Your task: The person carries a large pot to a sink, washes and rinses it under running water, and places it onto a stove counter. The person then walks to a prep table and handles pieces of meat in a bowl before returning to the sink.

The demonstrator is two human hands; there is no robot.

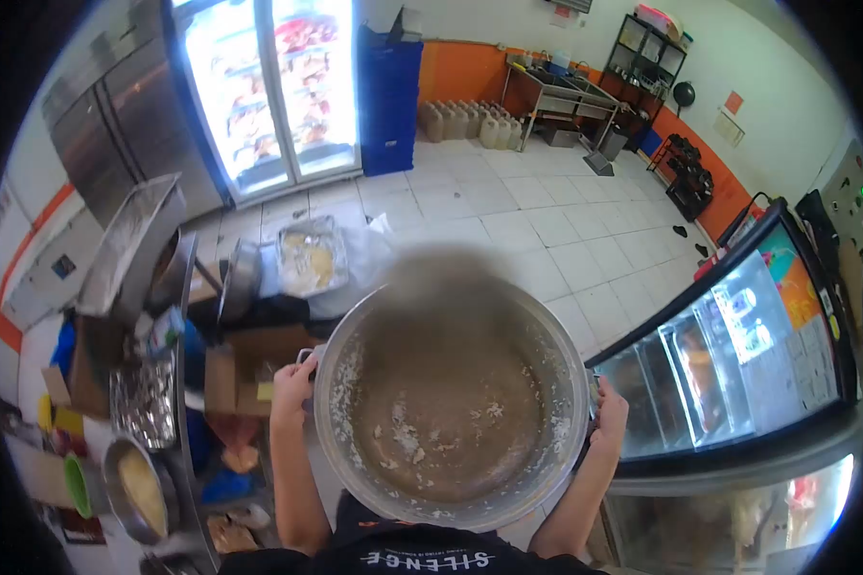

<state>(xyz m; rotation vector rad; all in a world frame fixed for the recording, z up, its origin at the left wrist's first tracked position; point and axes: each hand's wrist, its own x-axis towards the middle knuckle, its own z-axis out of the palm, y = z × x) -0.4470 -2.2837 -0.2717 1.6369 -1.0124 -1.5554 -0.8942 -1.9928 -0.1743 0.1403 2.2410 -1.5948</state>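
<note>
Head view: the hands point(293, 388) point(610, 412) hold the pot point(455, 431) crosswise, open toward the camera.

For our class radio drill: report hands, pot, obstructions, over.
Left hand and right hand gripping pot at opposite sides. Pot holds scattered white bits. Dark blur hides its far rim.

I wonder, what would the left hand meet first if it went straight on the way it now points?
The left hand is already on the large pot at its side handle; past that, the foil-lined tray seems first in line, though depth is unclear.
</note>
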